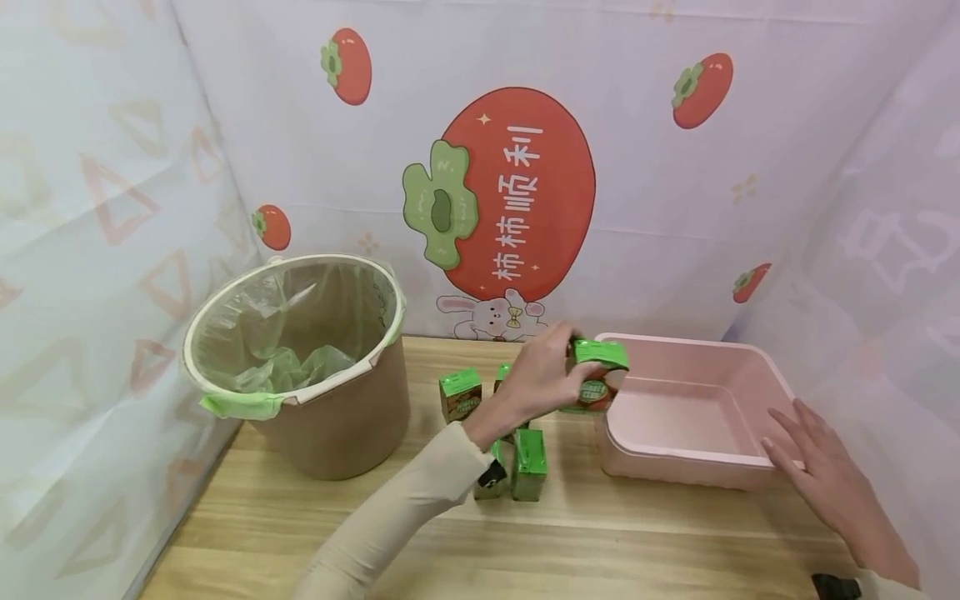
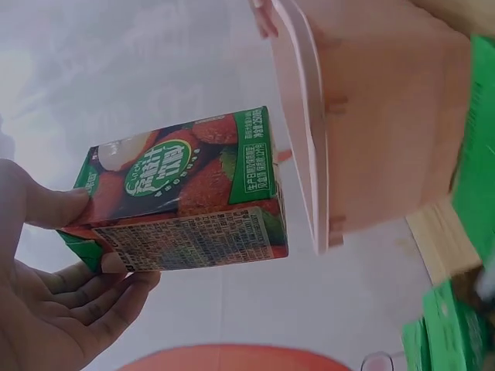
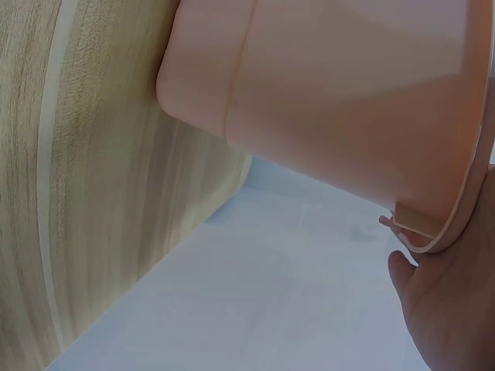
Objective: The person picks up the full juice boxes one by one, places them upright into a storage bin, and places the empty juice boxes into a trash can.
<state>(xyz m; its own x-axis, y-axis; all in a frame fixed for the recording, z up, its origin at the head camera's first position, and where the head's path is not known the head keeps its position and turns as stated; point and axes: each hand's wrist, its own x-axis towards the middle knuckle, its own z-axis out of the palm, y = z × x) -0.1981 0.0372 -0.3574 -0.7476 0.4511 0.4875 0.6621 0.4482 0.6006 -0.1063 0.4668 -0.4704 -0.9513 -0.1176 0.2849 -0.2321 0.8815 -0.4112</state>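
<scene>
My left hand [image 1: 543, 375] pinches a lychee juice carton [image 2: 182, 193] between thumb and fingers. The carton is held up beside the left rim of a pink plastic bin [image 1: 697, 458], green end upward in the head view. Dark sides with red fruit pictures show in the left wrist view. My right hand [image 1: 825, 467] rests at the bin's right front corner, its fingers extended over the rim. More green-topped juice cartons [image 1: 530, 467] stand on the table under and beside my left forearm, partly hidden by it.
A large brown bucket [image 1: 337, 433] with a pale rim and a clear plastic liner stands at the left. Everything sits on a wood-grain table [image 1: 600, 550]. Printed cloth [image 1: 637, 250] hangs behind and at both sides.
</scene>
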